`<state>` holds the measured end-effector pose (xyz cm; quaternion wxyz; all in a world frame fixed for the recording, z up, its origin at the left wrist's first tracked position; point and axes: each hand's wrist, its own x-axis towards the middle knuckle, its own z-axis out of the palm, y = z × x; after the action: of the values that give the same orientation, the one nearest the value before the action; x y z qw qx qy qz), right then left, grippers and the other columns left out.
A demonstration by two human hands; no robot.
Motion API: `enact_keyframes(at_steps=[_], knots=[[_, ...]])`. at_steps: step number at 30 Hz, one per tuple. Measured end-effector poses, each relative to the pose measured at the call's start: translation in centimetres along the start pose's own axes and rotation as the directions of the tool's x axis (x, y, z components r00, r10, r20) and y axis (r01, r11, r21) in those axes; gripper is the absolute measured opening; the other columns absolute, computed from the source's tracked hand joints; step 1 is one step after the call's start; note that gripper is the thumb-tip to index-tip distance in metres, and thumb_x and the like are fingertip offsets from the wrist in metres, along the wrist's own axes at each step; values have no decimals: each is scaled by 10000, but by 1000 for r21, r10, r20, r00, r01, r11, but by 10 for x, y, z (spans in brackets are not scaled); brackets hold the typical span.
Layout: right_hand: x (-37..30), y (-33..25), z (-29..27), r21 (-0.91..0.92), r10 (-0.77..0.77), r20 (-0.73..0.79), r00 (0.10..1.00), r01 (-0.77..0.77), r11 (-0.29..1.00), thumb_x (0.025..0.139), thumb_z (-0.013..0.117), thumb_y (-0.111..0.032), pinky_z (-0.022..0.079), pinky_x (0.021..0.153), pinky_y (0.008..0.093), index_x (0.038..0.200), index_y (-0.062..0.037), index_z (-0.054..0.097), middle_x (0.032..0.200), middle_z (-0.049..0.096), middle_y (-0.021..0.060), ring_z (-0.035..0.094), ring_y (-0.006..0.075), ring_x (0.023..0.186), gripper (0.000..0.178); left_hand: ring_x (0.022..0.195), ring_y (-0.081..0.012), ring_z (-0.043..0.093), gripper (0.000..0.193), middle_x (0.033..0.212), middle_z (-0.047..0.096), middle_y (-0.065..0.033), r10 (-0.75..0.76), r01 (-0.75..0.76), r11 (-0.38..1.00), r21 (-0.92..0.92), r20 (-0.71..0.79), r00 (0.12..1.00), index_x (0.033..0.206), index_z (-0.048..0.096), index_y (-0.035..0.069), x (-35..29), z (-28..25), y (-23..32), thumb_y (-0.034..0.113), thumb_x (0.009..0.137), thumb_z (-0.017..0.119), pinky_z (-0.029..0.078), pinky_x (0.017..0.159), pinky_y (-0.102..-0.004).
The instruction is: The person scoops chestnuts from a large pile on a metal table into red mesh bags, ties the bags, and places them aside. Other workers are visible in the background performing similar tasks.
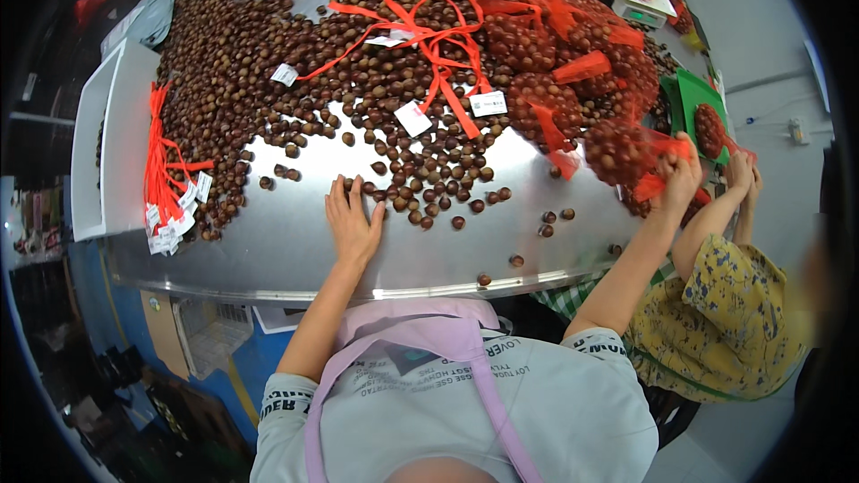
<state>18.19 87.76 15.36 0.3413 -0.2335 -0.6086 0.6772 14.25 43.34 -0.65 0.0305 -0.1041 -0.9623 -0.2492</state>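
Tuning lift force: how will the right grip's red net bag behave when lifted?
The red net bag likely sags: thin mesh around separate chestnuts. Probably heavy for its size, being visibly well filled. May swing, since the right grip is at one end.

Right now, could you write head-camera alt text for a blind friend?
A person's right hand grips a red mesh bag of chestnuts, while the open left hand is beside loose chestnuts spread across a metal table; more filled bags lie nearby.
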Motion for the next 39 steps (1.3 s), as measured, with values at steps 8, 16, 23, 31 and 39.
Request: enact_keyframes(at_steps=[8,16,23,31,39], knots=[[-24,59,61,-831,-147,333,931,364,421,796,524,-175,450,592,273,1084,-87,513,810,609,109,587,193,653,302,1223,-357,206,539,1300,268,-184,-12,12,999,48,0,1000,1252,360,124,1,1,4,341,786,524,116,1009,-485],[-58,151,236,-858,332,479,813,353,373,703,567,-522,456,660,374,784,-87,647,735,626,122,600,288,733,450,1191,-385,231,550,1252,335,-160,-20,20,1000,-7,51,998,1164,454,97,1,-16,7,357,705,611,160,984,-501],[-76,155,247,-595,121,741,660,563,573,773,498,-284,426,624,422,767,-27,572,703,585,163,563,339,703,267,1148,-337,315,473,1208,389,-135,30,-81,951,-297,-172,985,1132,451,38,8,-50,25,96,688,602,264,966,-406],[-162,19,224,-280,237,957,165,331,901,809,461,-172,391,532,298,747,17,561,689,522,101,517,191,586,223,993,-299,456,420,1045,494,-120,358,-372,726,-579,-144,923,1125,433,37,20,-72,50,97,731,565,320,895,-410],[-139,4,225,-156,73,742,667,66,985,853,442,-177,308,540,199,728,7,540,652,495,8,407,66,578,243,615,-196,501,176,618,500,-44,227,21,730,-684,271,935,847,544,60,-26,-82,-18,157,866,397,401,600,-310]])
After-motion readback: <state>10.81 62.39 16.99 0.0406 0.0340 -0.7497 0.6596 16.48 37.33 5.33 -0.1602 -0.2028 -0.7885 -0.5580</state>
